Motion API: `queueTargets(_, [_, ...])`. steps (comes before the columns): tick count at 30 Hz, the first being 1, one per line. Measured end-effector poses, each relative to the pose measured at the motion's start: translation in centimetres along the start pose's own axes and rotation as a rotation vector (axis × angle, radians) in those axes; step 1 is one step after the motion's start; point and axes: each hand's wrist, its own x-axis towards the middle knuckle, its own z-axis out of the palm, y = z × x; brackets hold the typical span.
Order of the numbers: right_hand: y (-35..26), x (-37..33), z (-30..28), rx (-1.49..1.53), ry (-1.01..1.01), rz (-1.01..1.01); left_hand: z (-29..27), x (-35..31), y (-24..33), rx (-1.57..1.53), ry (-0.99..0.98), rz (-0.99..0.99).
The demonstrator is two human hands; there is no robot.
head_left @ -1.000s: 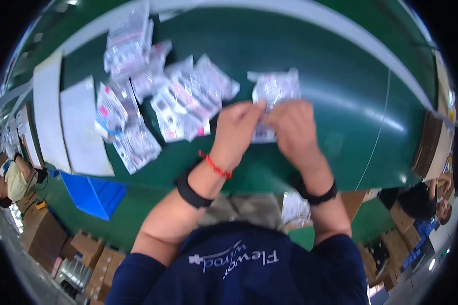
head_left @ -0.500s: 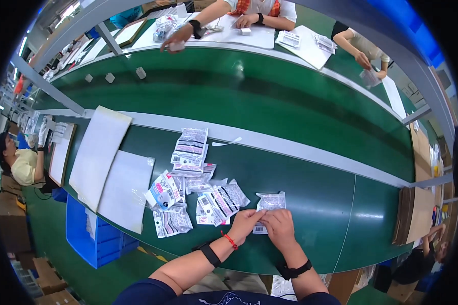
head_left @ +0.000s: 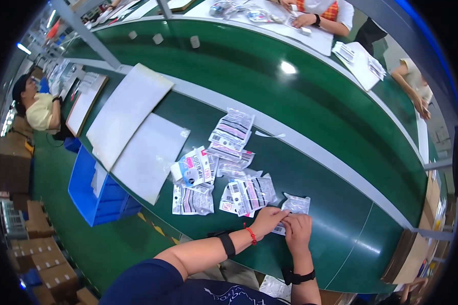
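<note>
Toward the left of the frame, a blue bin [head_left: 94,206] sits below the table edge, and right of it two overlapping white boards [head_left: 130,109] lie at a slant, with a blue-and-white packet [head_left: 193,170] just past the lower one. Near the middle, a stack of silver packets [head_left: 233,127] and a loose cluster of packets [head_left: 253,193] leave only a narrow gap beside the work, so elbows and wrists are best kept from nudging them. Right of centre and low, the left hand [head_left: 267,222] reaches in with thumb and fingers bunched together over the middle of a silver packet [head_left: 296,203], whose top shows above the fingertips and whose bottom shows in a small patch between the hands. Close beside it, the right hand [head_left: 297,233] has its fingers curled, tips meeting the left's; I cannot tell whether either pinches the film or merely presses it. Good handling here would mean one hand steadying the packet while the other works with small fingertip movements, without creasing the film or squeezing the contents. Farther right, bare green tabletop [head_left: 336,236] gives the right wrist room to turn, well short of the cardboard stack [head_left: 409,256].
</note>
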Motion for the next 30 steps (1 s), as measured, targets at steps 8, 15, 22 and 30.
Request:
queueTargets(8, [-0.7, -0.7, -0.8, 0.023, -0.018, 0.005, 0.7, -1.7, 2.3, -0.031, -0.072, 0.118])
queueTargets(15, [-7.4, 4.7, -1.7, 0.099, 0.159, -0.099, -4.6, -7.3, 9.1, 0.13, 0.001, 0.501])
queueTargets(22, [-19.4, 16.6, 8.8, 0.325, 0.141, -0.339, -21.7, -11.3, 12.5, 0.144, 0.35, 0.636])
queueTargets(30, [-25.9, 19.2, 25.3, 0.238, 0.102, -0.324, -39.9, -9.0, 8.5, 0.379, 0.382, 0.738])
